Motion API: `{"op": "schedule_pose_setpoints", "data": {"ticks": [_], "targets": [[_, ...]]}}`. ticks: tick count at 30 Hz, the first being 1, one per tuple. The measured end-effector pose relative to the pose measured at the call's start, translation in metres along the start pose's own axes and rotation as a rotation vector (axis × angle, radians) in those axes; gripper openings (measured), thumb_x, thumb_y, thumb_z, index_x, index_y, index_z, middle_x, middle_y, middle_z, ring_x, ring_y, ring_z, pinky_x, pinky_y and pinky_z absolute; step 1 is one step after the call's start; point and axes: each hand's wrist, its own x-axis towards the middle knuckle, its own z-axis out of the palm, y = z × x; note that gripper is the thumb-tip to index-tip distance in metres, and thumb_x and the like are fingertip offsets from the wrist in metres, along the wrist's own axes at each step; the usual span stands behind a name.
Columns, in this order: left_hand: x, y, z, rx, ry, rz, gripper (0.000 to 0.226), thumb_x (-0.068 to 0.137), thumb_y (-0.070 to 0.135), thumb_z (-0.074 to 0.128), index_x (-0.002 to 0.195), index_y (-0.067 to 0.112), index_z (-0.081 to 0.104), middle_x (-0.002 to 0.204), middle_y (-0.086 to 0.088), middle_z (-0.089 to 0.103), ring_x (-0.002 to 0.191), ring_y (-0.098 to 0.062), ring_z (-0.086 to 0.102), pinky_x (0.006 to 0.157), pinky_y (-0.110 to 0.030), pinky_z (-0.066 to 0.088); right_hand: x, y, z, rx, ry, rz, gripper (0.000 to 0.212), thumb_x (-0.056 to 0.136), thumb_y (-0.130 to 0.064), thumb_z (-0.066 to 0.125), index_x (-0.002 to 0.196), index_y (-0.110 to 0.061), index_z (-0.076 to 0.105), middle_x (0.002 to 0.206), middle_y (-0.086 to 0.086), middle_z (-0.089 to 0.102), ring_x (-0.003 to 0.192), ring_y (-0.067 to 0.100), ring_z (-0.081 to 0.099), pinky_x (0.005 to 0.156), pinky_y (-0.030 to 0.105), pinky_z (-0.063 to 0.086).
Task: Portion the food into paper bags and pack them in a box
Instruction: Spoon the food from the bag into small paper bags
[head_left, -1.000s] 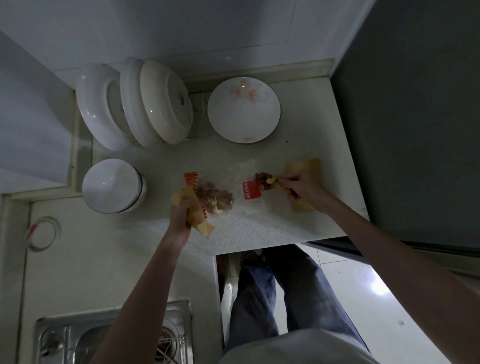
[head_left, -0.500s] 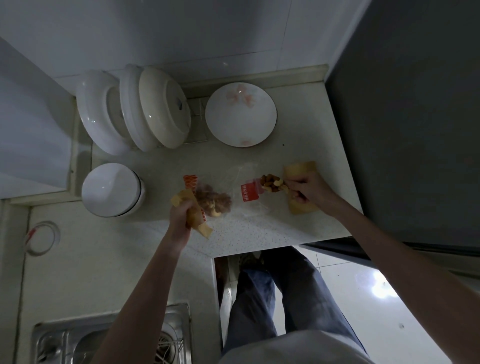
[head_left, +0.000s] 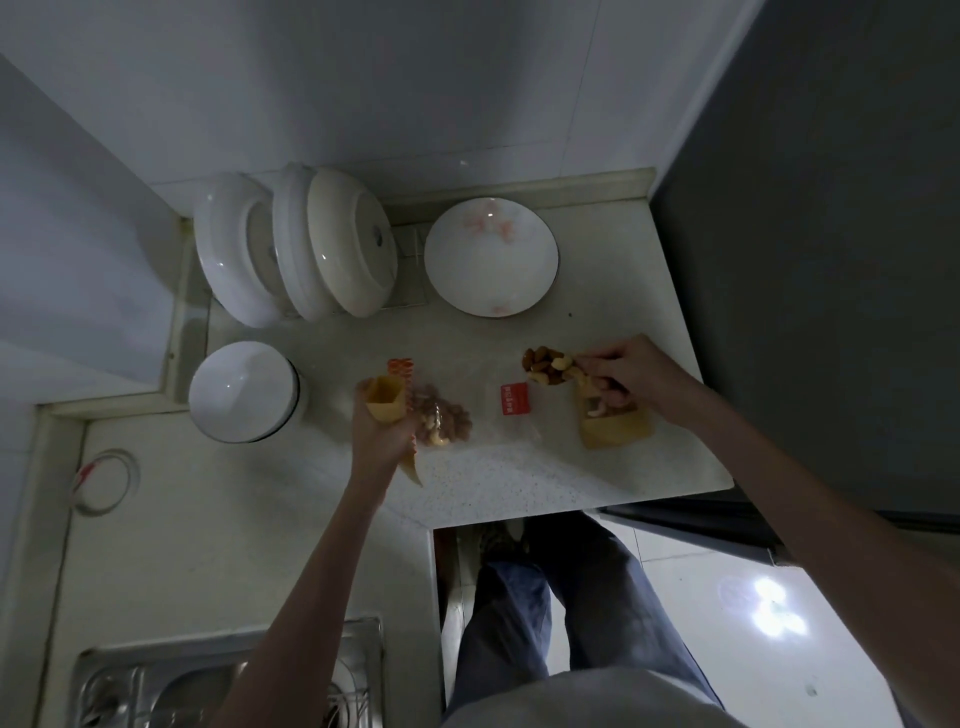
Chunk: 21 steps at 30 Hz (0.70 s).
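My left hand (head_left: 382, 428) grips a yellow paper bag (head_left: 385, 406) held upright, its square mouth open at the top. Just right of it a clear plastic bag of mixed nuts (head_left: 441, 423) with an orange top lies on the counter. My right hand (head_left: 626, 371), fingers curled, holds a spoonful of almonds and cashews (head_left: 548, 366) above the counter; the spoon itself is mostly hidden. Below that hand a second paper bag (head_left: 618, 431) lies flat with cashews at its mouth. A clear bag with a red label (head_left: 514, 401) lies between my hands.
An upturned white bowl (head_left: 243, 392) stands left of my left hand. White dishes (head_left: 311, 244) lean in a rack at the back, beside a flowered plate (head_left: 491, 257). A dark appliance (head_left: 831, 260) borders the counter's right side. The counter edge (head_left: 571, 506) is near; a steel sink (head_left: 223, 675) is lower left.
My right hand has lifted the nuts up and to the right, away from the red-labelled bag. My left hand has turned the paper bag so its open mouth faces up.
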Motion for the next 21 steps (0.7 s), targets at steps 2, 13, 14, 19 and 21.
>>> {"op": "schedule_pose_setpoints", "data": {"ticks": [2, 13, 14, 19, 21], "targets": [[-0.004, 0.014, 0.007, 0.092, -0.008, 0.111, 0.051, 0.074, 0.002, 0.076, 0.116, 0.013, 0.049, 0.097, 0.003, 0.06, 0.084, 0.003, 0.063, 0.068, -0.016, 0.052, -0.008, -0.017, -0.002, 0.007, -0.023, -0.009, 0.018, 0.091, -0.013, 0.061, 0.101, -0.002, 0.071, 0.053, -0.001, 0.048, 0.045, 0.01, 0.04, 0.044, 0.023, 0.036], [-0.022, 0.091, 0.031, 0.492, 0.039, 0.504, 0.068, 0.063, 0.024, 0.083, 0.122, 0.019, 0.049, 0.111, 0.003, 0.057, 0.103, -0.021, 0.054, 0.092, -0.041, 0.044, -0.053, -0.112, -0.006, -0.16, -0.131, -0.07, 0.013, 0.09, -0.01, 0.062, 0.089, -0.005, 0.073, 0.047, -0.005, 0.045, 0.041, 0.007, 0.035, 0.037, 0.017, 0.03], [-0.024, 0.095, 0.032, 0.485, 0.048, 0.525, 0.068, 0.063, 0.025, 0.083, 0.122, 0.019, 0.049, 0.112, 0.001, 0.058, 0.105, -0.021, 0.054, 0.094, -0.039, 0.043, -0.056, -0.118, -0.006, -0.164, -0.134, -0.071, 0.013, 0.09, -0.01, 0.061, 0.091, -0.004, 0.073, 0.046, -0.005, 0.045, 0.041, 0.007, 0.035, 0.036, 0.017, 0.03], [-0.038, 0.119, 0.038, 0.437, 0.066, 0.587, 0.063, 0.066, 0.025, 0.081, 0.121, 0.015, 0.049, 0.112, 0.0, 0.058, 0.107, -0.02, 0.052, 0.094, -0.032, 0.035, -0.073, -0.14, -0.008, -0.222, -0.162, -0.114, 0.016, 0.089, -0.009, 0.062, 0.099, -0.001, 0.072, 0.047, -0.005, 0.048, 0.039, 0.005, 0.036, 0.037, 0.016, 0.032], [-0.044, 0.127, 0.039, 0.443, 0.076, 0.632, 0.06, 0.069, 0.025, 0.08, 0.12, 0.014, 0.05, 0.113, 0.0, 0.058, 0.107, -0.019, 0.052, 0.096, -0.034, 0.038, -0.078, -0.147, -0.009, -0.251, -0.173, -0.116, 0.017, 0.089, -0.009, 0.062, 0.1, 0.0, 0.072, 0.047, -0.005, 0.048, 0.039, 0.005, 0.036, 0.038, 0.016, 0.032]]}}
